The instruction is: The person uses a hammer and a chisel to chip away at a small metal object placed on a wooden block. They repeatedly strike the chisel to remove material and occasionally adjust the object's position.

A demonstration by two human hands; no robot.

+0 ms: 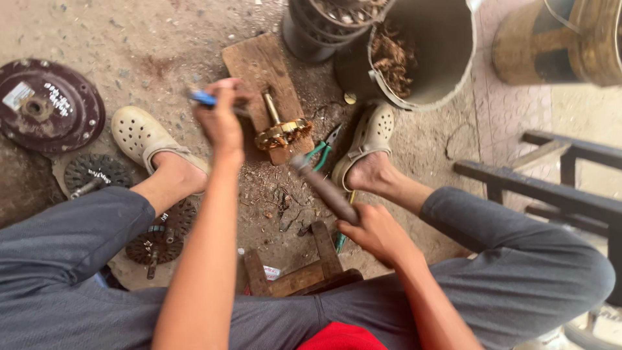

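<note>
Landmark: wooden board [259,71] lying on the dirt floor [149,39], between the person's feet.

Left hand [221,120] is raised over the board's near-left edge, fingers closed around a blue-handled tool [203,98]; the blue end sticks out to the left of the fist. The tool's working end is blurred and can't be made out.

Right hand [376,230] sits well nearer the person than the board and off to its right, clamped around the wooden handle of a hammer [324,188]. The handle angles up-left toward the board's near-right corner; the head is blurred, close to that corner.

Copper-wound rotor [282,129] lies on the near end of the board, brass-coloured shaft pointing away along the board, winding end nearest the person. Neither hand touches it as far as the view shows.

Just right of the board's near corner: green-handled pliers [324,150] on the ground, against the right foot's beige clog [369,139]. The left foot's beige clog [139,136] is left of the board.

Beyond the board's far end: a dark ribbed container [317,29], and to its right a tilted grey bucket [440,45] with brown scrap inside.

Far left of the board: a round maroon metal cover [48,104]. Nearer the person than that, two dark toothed rotor discs with shafts [94,174] [162,233].

Nearer the person than the board, between the knees: a low wooden stool [304,266]. Far right of the board: a dark wooden bench frame [551,188].
</note>
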